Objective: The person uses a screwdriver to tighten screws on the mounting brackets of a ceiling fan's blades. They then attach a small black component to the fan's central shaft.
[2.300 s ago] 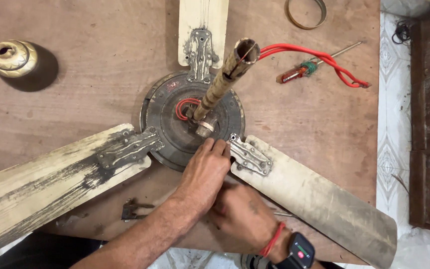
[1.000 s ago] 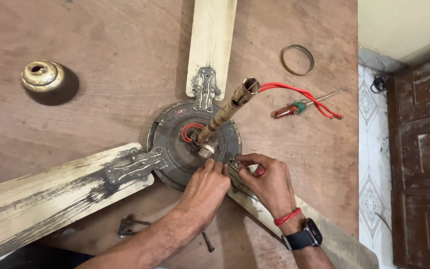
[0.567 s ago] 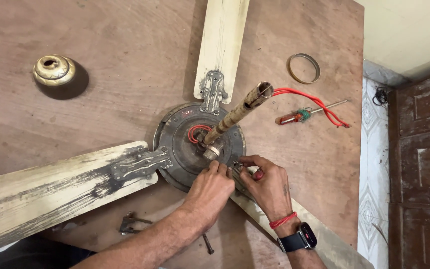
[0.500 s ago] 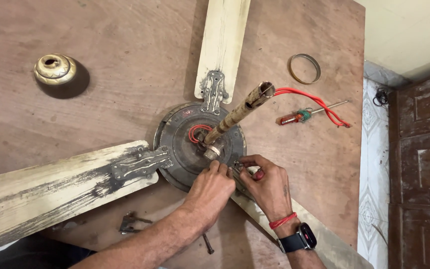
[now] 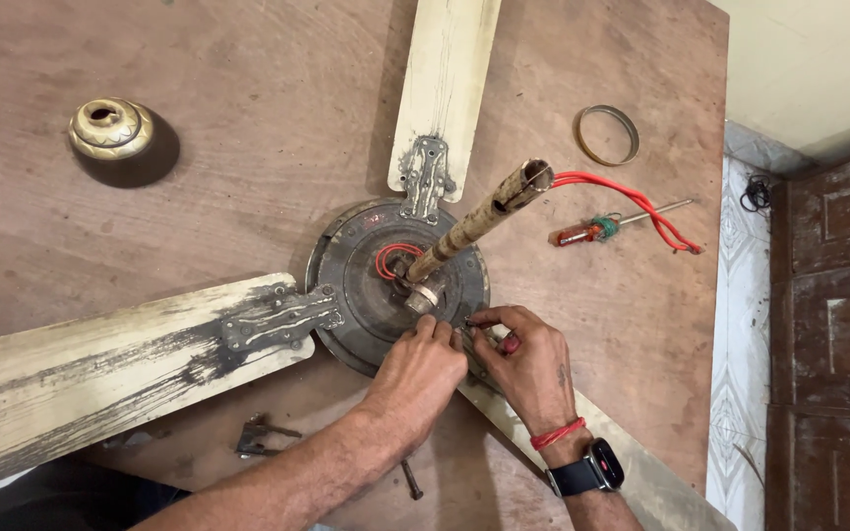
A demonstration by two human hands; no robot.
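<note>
An old ceiling fan lies on a brown wooden table, its dark motor hub facing up with a brass down rod and red wires sticking out. Both hands work at the hub's lower right rim, where the bracket of the lower right blade joins. My left hand presses curled fingers on that bracket, which is mostly hidden. My right hand, with a watch and red thread at the wrist, pinches a small red-handled tool against the same spot.
Two more dirty cream blades reach left and up. A brass cup, a metal ring and a red screwdriver lie on the table. A loose metal piece and a bolt lie near my left arm. A wooden door stands at the right.
My right hand has come up from behind the left one to the hub's rim beside it. Over the last second both hands stay at the bracket; only the view shifts slightly.
</note>
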